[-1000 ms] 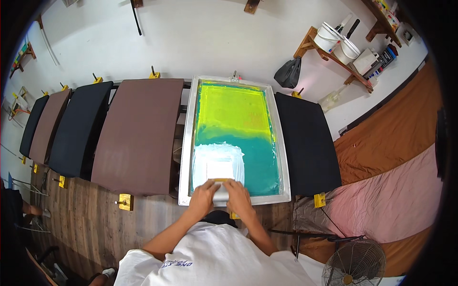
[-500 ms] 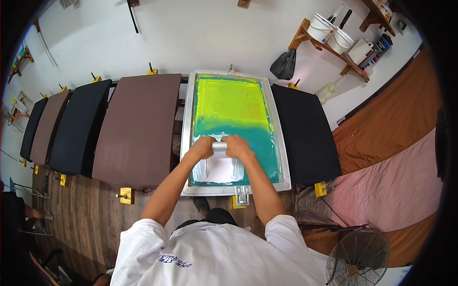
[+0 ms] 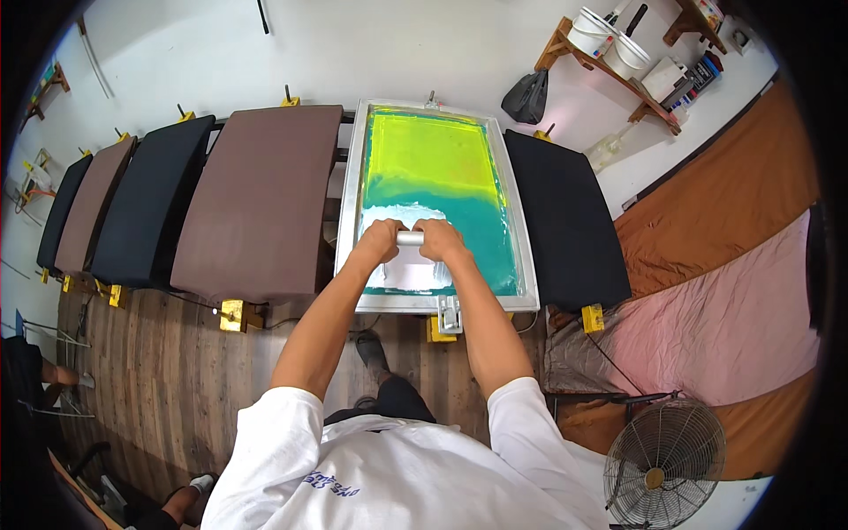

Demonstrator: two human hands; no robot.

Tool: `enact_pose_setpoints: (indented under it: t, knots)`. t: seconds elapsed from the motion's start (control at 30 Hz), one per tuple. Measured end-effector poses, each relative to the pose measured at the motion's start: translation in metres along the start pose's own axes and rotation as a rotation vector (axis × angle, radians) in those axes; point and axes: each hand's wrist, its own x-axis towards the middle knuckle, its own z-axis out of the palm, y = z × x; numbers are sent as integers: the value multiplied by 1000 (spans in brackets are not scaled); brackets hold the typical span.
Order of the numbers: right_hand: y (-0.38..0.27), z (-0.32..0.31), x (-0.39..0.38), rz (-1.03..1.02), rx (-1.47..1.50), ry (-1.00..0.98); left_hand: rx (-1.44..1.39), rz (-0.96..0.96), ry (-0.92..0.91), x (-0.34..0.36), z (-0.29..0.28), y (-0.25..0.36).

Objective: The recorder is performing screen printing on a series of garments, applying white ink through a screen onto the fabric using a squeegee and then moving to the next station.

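My left hand (image 3: pixel 381 240) and my right hand (image 3: pixel 442 239) are both closed around the pale grip bar of a squeegee (image 3: pixel 410 238), one at each end. The squeegee stands on a screen-printing screen with a metal frame (image 3: pixel 525 238). White ink (image 3: pixel 402 213) lies on the mesh just beyond the bar, and a pale pinkish-white patch (image 3: pixel 405 276) shows between my forearms. The mesh is yellow-green at the far end and teal around the ink. My hands hide the squeegee's ends, and its blade's contact with the mesh cannot be made out.
Left of the screen stands a brown padded board (image 3: pixel 258 199), with several more beyond. A black board (image 3: pixel 565 221) is on the right. A metal clamp (image 3: pixel 449 314) grips the frame's near edge. A wire fan (image 3: pixel 664 464) stands at lower right; buckets (image 3: pixel 626 56) sit on a wall shelf.
The squeegee and both hands have shifted slightly nearer to me along the screen, and a wider white ink band shows beyond them. The whole view has tilted, so the boards appear higher.
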Motion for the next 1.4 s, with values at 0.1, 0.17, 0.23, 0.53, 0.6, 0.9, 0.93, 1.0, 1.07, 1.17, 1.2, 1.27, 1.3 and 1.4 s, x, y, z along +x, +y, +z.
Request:
enact_pose_setpoints:
  t: [0.1, 0.17, 0.23, 0.53, 0.6, 0.9, 0.93, 1.0, 1.07, 1.17, 1.2, 1.27, 1.3, 1.4]
  knots:
    - [-1, 4, -13, -17, -16, 0, 0, 27, 20, -12, 4, 2]
    - [-2, 7, -23, -9, -15, -1, 11, 31, 19, -21, 6, 6]
    - [-2, 10, -31, 0, -14, -4, 23, 32, 15, -29, 8, 10]
    - [-4, 21, -61, 3, 1, -7, 42, 58, 45, -62, 12, 19]
    - [-5, 22, -70, 28, 17, -6, 34, 50, 36, -69, 13, 25]
    - [-6, 40, -103, -36, 26, 121, 37, 100, 97, -101, 25, 31]
    - [-5, 43, -107, -55, 54, 117, 40, 99, 110, -104, 30, 28]
    - [-8, 49, -118, -87, 95, 171, -17, 179, 205, -116, 39, 24]
    - [-5, 53, -126, -135, 72, 181, 37, 174, 165, -127, 40, 29]
    - [0, 61, -134, -165, 56, 145, 62, 182, 154, -141, 37, 35]
    - [-1, 59, -136, -140, 42, 121, 77, 182, 161, -143, 37, 35]
    - [-2, 48, -143, -126, 62, -6, 64, 122, 50, -143, 36, 35]
    - [-1, 42, -146, -137, 76, -28, 77, 80, -10, -144, 30, 37]
    - [15, 23, -154, -149, 132, -89, 48, 71, -93, -138, 17, 39]
